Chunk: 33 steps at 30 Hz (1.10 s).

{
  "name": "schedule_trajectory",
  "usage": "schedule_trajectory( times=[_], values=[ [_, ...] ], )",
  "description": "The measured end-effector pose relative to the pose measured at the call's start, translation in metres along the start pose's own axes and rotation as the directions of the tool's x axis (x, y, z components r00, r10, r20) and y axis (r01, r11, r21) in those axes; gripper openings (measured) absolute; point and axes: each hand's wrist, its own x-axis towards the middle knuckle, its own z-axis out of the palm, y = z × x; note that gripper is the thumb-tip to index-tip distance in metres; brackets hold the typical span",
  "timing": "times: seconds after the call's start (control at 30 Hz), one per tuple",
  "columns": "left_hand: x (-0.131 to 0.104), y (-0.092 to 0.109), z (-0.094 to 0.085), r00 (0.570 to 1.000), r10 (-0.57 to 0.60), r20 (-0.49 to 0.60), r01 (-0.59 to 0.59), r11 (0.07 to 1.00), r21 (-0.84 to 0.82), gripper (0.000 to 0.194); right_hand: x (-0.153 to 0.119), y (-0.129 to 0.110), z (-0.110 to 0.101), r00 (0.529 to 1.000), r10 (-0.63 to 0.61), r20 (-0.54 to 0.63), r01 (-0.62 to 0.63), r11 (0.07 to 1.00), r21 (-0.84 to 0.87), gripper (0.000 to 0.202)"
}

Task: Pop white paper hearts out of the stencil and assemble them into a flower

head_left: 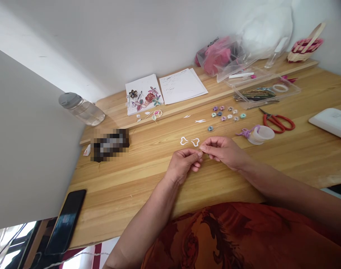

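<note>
My left hand [184, 164] and my right hand [222, 151] meet above the wooden table, fingertips pinched close together. Whatever lies between the fingertips is too small to make out. Just beyond them are two white cut-out outlines, one on the left [183, 141] and one on the right [195, 142]. Small white pointed pieces [200, 121] rest farther back. Several small thread spools [223, 118] sit behind my right hand, with a single bluish spool [210, 128] nearer to it.
Red-handled pliers [279, 123], a white tub [261, 135] with purple cord and a clear tray [293, 89] are at right. Papers [183, 86] lie on the raised back ledge. A bottle [86, 111] and a phone [68, 220] are at left.
</note>
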Motion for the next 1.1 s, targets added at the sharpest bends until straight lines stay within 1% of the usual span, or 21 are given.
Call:
schedule_trajectory(
  times=[0.17, 0.23, 0.33, 0.4, 0.47, 0.6, 0.7, 0.9, 1.1],
  values=[
    [0.0014, -0.0009, -0.001, 0.998, 0.053, -0.017, -0.053, 0.998, -0.038, 0.035, 0.0003, 0.0, -0.0007, 1.0, 0.009, -0.008, -0.009, 1.0, -0.002, 0.038],
    [0.0017, -0.0004, -0.0018, 0.999, 0.051, -0.016, -0.052, 0.997, -0.064, 0.035, -0.0001, 0.0005, -0.0012, 1.0, 0.003, -0.025, -0.004, 1.0, -0.02, 0.037],
    [0.0014, 0.0012, -0.0036, 0.999, 0.034, 0.039, -0.028, 0.99, -0.137, 0.034, -0.0007, -0.0001, -0.0018, 0.999, -0.009, -0.039, 0.008, 1.0, -0.027, 0.036],
    [0.0008, 0.0022, -0.0048, 0.995, 0.04, 0.09, -0.021, 0.98, -0.2, 0.032, -0.0008, -0.0006, -0.0019, 0.999, -0.013, -0.046, 0.012, 1.0, -0.022, 0.036],
    [0.0001, 0.0031, -0.0055, 0.993, 0.055, 0.109, -0.025, 0.965, -0.261, 0.031, -0.0005, -0.0003, -0.0019, 0.998, -0.012, -0.055, 0.011, 1.0, -0.018, 0.037],
    [-0.0009, 0.0047, -0.0049, 0.993, 0.084, 0.085, -0.049, 0.934, -0.354, 0.03, 0.0014, 0.0029, -0.0014, 0.997, 0.003, -0.081, -0.002, 1.0, 0.014, 0.038],
    [-0.0005, 0.0052, -0.0037, 0.995, 0.082, 0.061, -0.053, 0.922, -0.385, 0.03, 0.0024, 0.0049, -0.0006, 0.996, 0.008, -0.094, -0.003, 0.999, 0.047, 0.038],
    [0.0021, 0.0039, -0.0034, 0.996, 0.085, -0.039, -0.093, 0.931, -0.353, 0.028, 0.0022, 0.0058, 0.0016, 0.996, 0.016, -0.091, -0.01, 0.998, 0.057, 0.036],
    [0.0013, 0.0057, -0.0035, 0.996, 0.07, -0.06, -0.086, 0.941, -0.327, 0.028, 0.002, 0.0056, 0.0022, 0.996, 0.034, -0.083, -0.028, 0.996, 0.082, 0.035]
  ],
)
